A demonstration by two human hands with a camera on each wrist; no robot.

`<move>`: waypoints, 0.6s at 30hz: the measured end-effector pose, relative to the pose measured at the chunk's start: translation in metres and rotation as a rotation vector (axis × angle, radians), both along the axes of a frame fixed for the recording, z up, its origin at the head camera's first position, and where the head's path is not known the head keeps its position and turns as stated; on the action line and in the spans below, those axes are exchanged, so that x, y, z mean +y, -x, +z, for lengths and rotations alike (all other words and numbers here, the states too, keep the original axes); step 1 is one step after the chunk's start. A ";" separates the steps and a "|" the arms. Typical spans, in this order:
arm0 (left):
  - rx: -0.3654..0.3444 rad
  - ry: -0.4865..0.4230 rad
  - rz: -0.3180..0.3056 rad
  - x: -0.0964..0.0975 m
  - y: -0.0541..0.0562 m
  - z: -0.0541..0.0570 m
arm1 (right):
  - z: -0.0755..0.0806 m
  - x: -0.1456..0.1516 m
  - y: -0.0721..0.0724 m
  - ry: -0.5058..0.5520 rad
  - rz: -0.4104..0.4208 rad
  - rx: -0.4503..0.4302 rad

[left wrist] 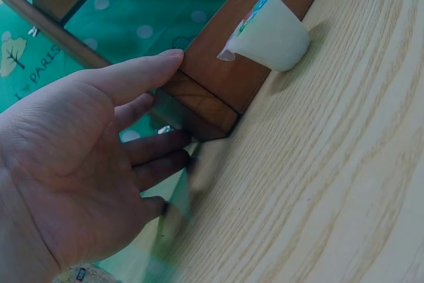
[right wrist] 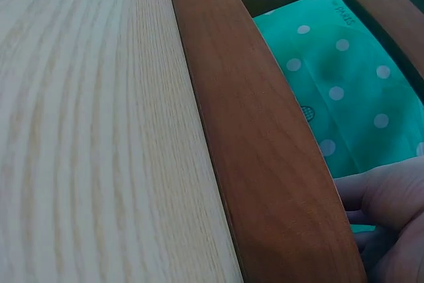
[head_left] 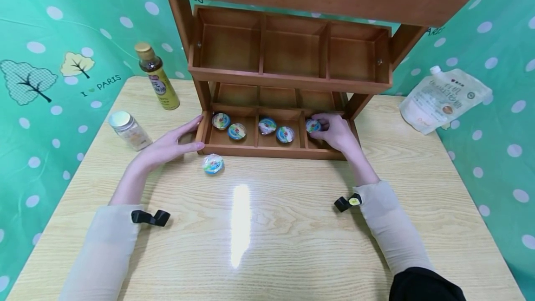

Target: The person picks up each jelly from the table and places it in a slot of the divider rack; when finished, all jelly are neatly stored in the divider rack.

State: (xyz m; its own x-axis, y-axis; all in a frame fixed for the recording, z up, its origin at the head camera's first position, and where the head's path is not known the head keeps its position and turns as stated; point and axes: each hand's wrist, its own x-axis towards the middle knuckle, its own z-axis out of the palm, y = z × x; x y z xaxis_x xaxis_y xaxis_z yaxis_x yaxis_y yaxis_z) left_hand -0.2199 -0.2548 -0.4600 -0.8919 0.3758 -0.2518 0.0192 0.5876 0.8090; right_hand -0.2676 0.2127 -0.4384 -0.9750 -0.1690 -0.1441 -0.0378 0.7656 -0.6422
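Observation:
In the head view my right hand [head_left: 337,132] reaches into the right compartment of the bottom tray [head_left: 271,152] and pinches a small jelly cup [head_left: 311,126] with a blue lid. My left hand [head_left: 169,145] rests at the tray's left end, thumb on the front corner and fingers stretched along the side. Two jelly cups [head_left: 237,131] lie in the left compartment and two more cups [head_left: 285,134] in the middle one. On the table before the tray's left corner, another jelly cup [head_left: 213,164] lies tilted; the left wrist view shows its whitish body [left wrist: 278,34].
Above the bottom tray rise further tiers of the brown wooden rack [head_left: 292,78], the middle one divided into three compartments. A sauce bottle [head_left: 160,82] and a white-capped jar [head_left: 130,131] stand at left. A white spouted pouch [head_left: 443,99] is at right, near the patterned green cloth [head_left: 501,152].

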 end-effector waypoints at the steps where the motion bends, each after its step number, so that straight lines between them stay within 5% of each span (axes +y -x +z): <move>1: 0.000 0.002 0.001 0.000 0.000 0.000 | 0.001 0.001 -0.001 0.004 0.000 0.003; 18: 0.000 0.008 0.001 0.000 0.001 -0.001 | 0.025 -0.003 -0.013 0.103 -0.050 0.284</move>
State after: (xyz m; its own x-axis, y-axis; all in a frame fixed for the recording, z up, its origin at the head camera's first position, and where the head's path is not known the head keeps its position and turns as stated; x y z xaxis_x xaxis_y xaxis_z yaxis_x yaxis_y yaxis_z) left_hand -0.2211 -0.2550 -0.4608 -0.8923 0.3727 -0.2546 0.0187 0.5940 0.8043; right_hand -0.2544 0.2102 -0.4138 -0.9814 -0.1193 0.1504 -0.1905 0.7027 -0.6855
